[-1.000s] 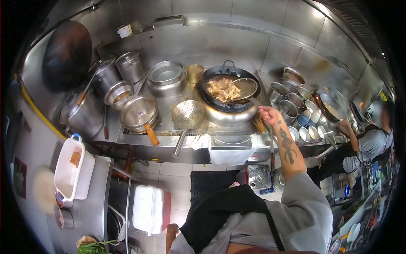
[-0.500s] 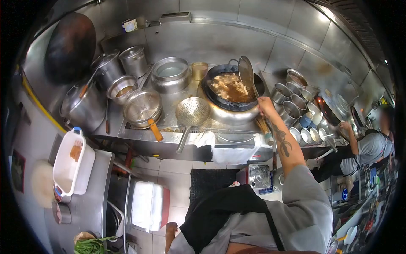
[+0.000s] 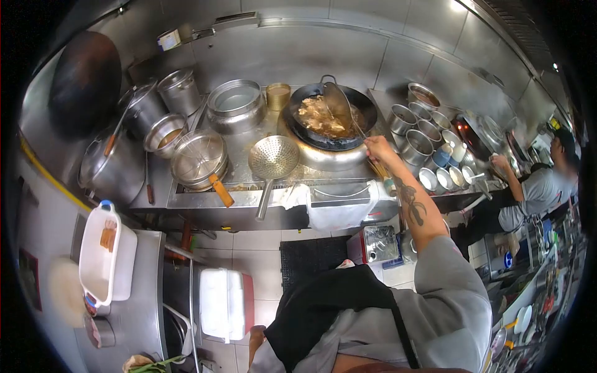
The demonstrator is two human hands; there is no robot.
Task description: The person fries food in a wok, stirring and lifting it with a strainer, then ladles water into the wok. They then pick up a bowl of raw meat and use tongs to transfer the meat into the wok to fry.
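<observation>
Head view, landmark: black wok [image 3: 363, 104] on the range, a loop handle at its far rim.
In wok: browned food pieces [image 3: 313, 114] in dark liquid.
Right hand: right hand [image 3: 378, 149] just off wok's near-right rim, fingers closed round the handle of a long-handled skimmer [image 3: 336, 102]; its round head tilted steeply inside wok, over the food.
Left hand: left hand [image 3: 257, 336] low, well apart from wok, near a red-and-white cooler box [image 3: 222, 304]; grip cannot be told.
Left of wok: perforated strainer [image 3: 273, 156], bowl toward wok; beyond it, wooden-handled wire skimmer [image 3: 220, 189] across a pot.
Right of wok: steel containers [image 3: 416, 147]; farther, a co-worker [image 3: 536, 194].
</observation>
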